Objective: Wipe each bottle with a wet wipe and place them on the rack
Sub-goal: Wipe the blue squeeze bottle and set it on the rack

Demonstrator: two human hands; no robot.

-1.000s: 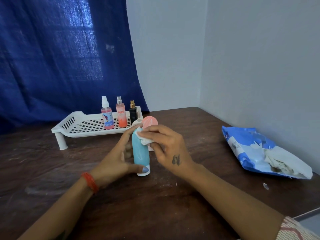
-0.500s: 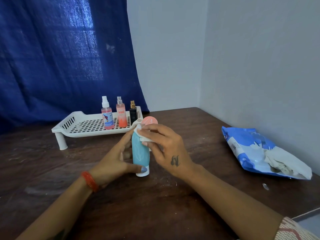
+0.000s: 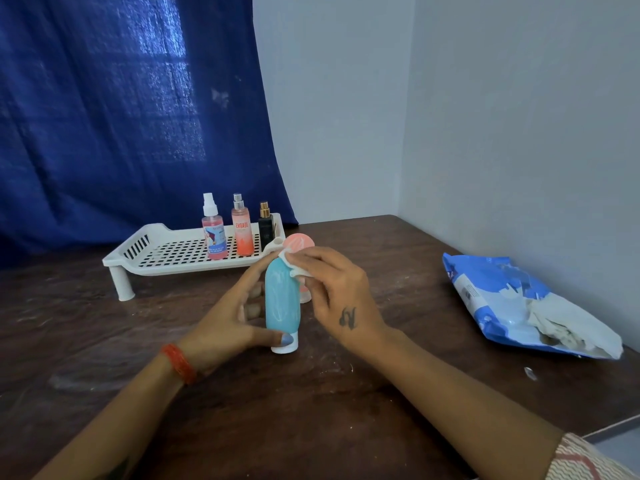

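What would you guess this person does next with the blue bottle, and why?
Probably draw the wipe down the side of the blue bottle. The right hand pinches the wipe against the bottle's top, while the left hand holds the bottle upright on the table. Most of its body below looks not yet wiped, so moving it to the rack seems premature.

Blue curtain point(image 3: 121, 116), dark wooden table point(image 3: 311, 410)

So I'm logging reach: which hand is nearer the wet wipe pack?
Right. The right hand is at the teal bottle, on the side toward the wet wipe pack; the left hand is on the bottle's far side.
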